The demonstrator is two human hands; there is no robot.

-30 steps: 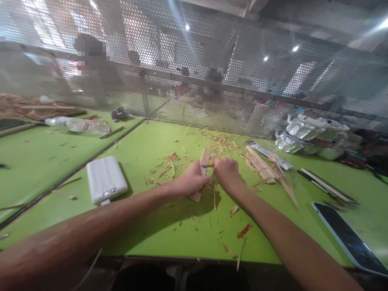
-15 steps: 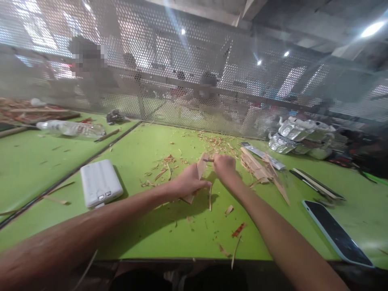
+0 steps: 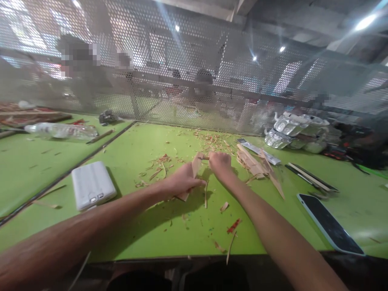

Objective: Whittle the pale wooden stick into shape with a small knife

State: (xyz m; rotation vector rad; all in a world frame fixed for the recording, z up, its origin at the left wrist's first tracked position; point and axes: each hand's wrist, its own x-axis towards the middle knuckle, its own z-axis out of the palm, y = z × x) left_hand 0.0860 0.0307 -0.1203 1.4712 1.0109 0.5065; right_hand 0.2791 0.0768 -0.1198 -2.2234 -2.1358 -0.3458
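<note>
My left hand (image 3: 182,180) is closed round a thin, flat strip of pale wood (image 3: 197,162). Its upper end sticks out above the fingers and a lower corner shows beneath the hand. To the right of it, my right hand (image 3: 220,163) makes a fist round a slim tool that looks like a carving knife (image 3: 205,158). The visible part of this tool meets the strip's upper end; the rest is hidden inside the fist. Curled wood shavings (image 3: 160,166) lie on the green table (image 3: 145,230) around both hands.
A white power bank (image 3: 93,186) lies at left, a plastic bottle (image 3: 62,131) behind it. On the right are wood strips (image 3: 251,161), a phone (image 3: 330,224) and silvery foil-like packages (image 3: 297,127). A perforated screen (image 3: 182,97) bounds the table's back; people sit beyond it.
The whole view has shifted slightly, so things appear a little further left. Both hands keep nearly the same pose, with the tool still against the wood strip.
</note>
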